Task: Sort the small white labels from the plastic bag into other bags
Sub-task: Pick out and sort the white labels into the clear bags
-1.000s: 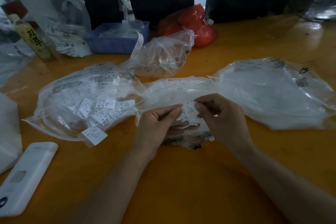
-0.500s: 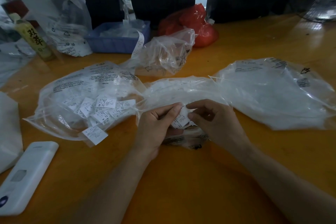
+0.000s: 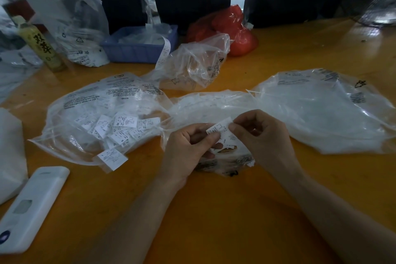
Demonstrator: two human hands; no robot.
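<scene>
Both hands meet over the middle clear plastic bag (image 3: pixel 214 105) on the orange table. My left hand (image 3: pixel 188 150) and my right hand (image 3: pixel 263 135) pinch one small white label (image 3: pixel 219 127) between thumbs and fingertips, each at one end. More labels (image 3: pixel 227 143) lie in the bag under my hands. To the left, a clear printed bag (image 3: pixel 96 100) holds several white size labels (image 3: pixel 126 122), and one label (image 3: pixel 112 157) pokes out at its near edge. A large clear bag (image 3: pixel 321 111) lies to the right.
A white remote-like device (image 3: pixel 32 206) lies at the near left beside a white bag (image 3: pixel 10 152). Behind stand a yellow bottle (image 3: pixel 40 47), a blue tray (image 3: pixel 139 46), a crumpled clear bag (image 3: pixel 192 64), a red bag (image 3: pixel 233 28) and another clear bag (image 3: pixel 81 28).
My hands have lifted a single label out of the pile in the middle bag and now hold it up between them; the right hand drew slightly back to the right.
</scene>
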